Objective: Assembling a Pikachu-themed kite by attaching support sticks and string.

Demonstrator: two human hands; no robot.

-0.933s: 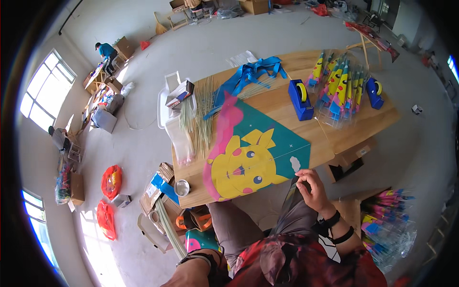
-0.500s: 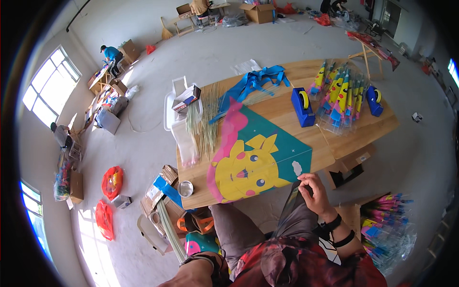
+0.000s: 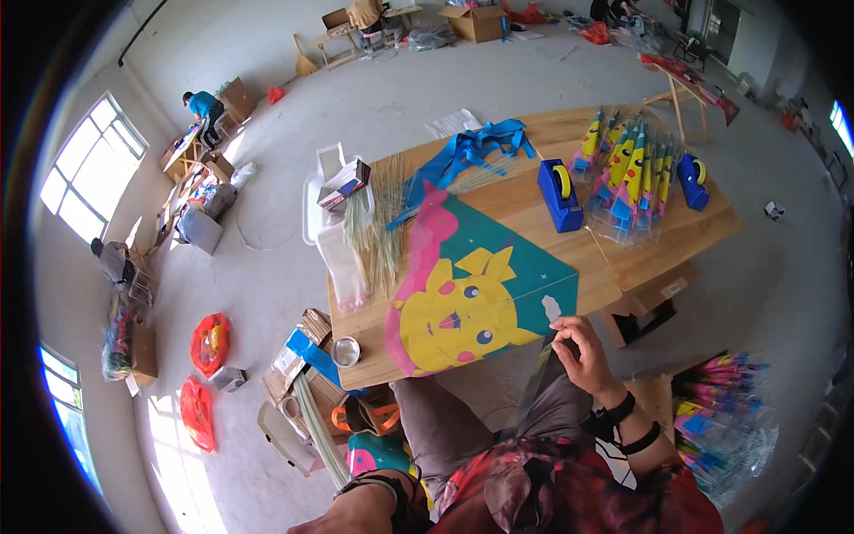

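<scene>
A kite sheet (image 3: 480, 311) in teal, pink and yellow, with a cartoon face, lies spread on the wooden table, its near edge reaching my lap. At its right corner my right hand (image 3: 583, 356) has thumb and forefinger closed in a pinch. A dark see-through strip (image 3: 535, 383) hangs from those fingertips toward my lap; whether the sheet's edge is pinched too I cannot tell. A white cloud shape (image 3: 551, 308) shows on the sheet beside the fingertips. Only my left arm (image 3: 356, 509) shows at the lower edge; its hand is out of view.
Two blue tape dispensers (image 3: 560, 198) (image 3: 693, 182) flank bagged folded kites (image 3: 632, 173). Blue ribbons (image 3: 471, 156), thin sticks (image 3: 387, 222) and a small round tin (image 3: 346, 351) share the table. Bundled kites (image 3: 721, 418) lie low on the right, cartons (image 3: 307, 360) on the left.
My right hand has shifted slightly up and left, still pinched at the sheet's corner. The hanging strip has swung a little and looks narrower. The sheet lies as before.
</scene>
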